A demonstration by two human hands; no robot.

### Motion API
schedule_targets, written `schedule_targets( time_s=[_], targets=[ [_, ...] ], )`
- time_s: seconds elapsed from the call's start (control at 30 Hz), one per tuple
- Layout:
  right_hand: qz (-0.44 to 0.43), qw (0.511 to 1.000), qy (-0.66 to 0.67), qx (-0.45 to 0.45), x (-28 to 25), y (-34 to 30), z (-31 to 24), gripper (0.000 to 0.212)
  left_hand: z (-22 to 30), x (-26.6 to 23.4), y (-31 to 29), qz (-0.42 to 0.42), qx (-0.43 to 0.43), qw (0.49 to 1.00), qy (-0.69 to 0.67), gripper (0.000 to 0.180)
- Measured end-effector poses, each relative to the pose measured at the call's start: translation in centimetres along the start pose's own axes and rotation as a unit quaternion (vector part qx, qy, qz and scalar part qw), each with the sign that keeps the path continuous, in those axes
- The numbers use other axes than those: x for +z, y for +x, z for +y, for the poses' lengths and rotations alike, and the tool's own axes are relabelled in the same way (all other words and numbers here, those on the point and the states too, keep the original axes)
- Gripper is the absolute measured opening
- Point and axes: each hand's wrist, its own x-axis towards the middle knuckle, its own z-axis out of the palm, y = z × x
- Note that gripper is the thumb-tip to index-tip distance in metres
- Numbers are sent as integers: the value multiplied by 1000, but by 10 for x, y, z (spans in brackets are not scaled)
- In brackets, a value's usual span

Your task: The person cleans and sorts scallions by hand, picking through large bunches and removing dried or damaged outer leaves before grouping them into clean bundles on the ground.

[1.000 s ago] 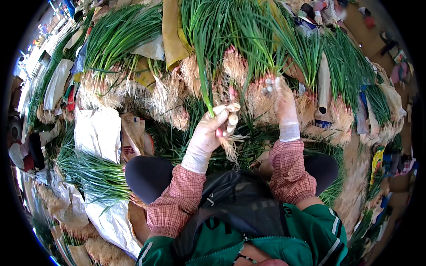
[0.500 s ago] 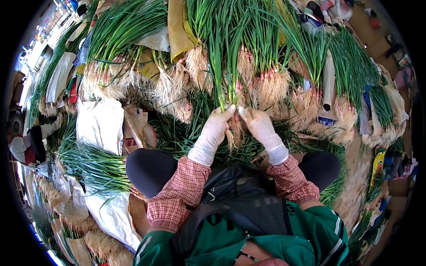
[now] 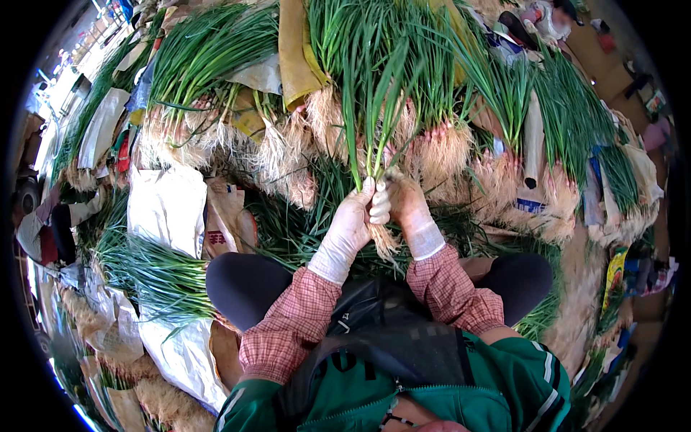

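Note:
A small bunch of green onions (image 3: pixel 372 155) stands out in front of me, leaves pointing away and pale stringy roots (image 3: pixel 384 242) hanging toward my lap. My left hand (image 3: pixel 349 222), in a whitish glove, is closed around the lower stems with its thumb on top. Pressed close against it, my right hand (image 3: pixel 410 207) has a stained glove and curled fingers at the right side of the same stems. Its fingertips are partly hidden and slightly blurred. Beyond the hands lie more green onions (image 3: pixel 443 140) in a row, pinkish at the base with long tan roots.
Loose green leaves (image 3: pixel 295 216) cover the ground between my knees and the row. A white sack (image 3: pixel 167 209) and another onion bundle (image 3: pixel 165 273) lie to my left. A yellow-brown sheet (image 3: pixel 296 54) lies among the bundles. Other people (image 3: pixel 553 20) sit at the far right and left.
My right hand has turned inward and closed up against the left hand at the stems. Earlier the two hands were slightly apart, with both thumbs at the stems.

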Motion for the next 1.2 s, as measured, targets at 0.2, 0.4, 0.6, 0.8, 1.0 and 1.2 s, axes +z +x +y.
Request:
schedule_targets(
  time_s=[0.2, 0.4, 0.6, 0.8, 1.0, 1.2],
  targets=[
    [-166, 972, -167, 6, 36, -6, -7, 27, 1, 4, -8, 37, 28, 991, 123, 29],
    [121, 982, 127, -72, 16, 16, -16, 16, -16, -3, -2, 212, 150, 926, 274, 25],
    [126, 805, -535, -225, 56, -5, -50, 20, -33, -9, 7, 247, 202, 836, 446, 21],
    [70, 842, -451, -286, 25, 9, -19, 9, -24, -6, 4, 195, 35, 883, 426, 27],
    [42, 970, -225, -86, 4, 12, -14, 25, -35, 1, 5, 200, 58, 919, 335, 23],
    [66, 912, -402, -38, 24, 25, -33, 24, -26, 50, -19, 176, 176, 905, 344, 23]
  ],
)
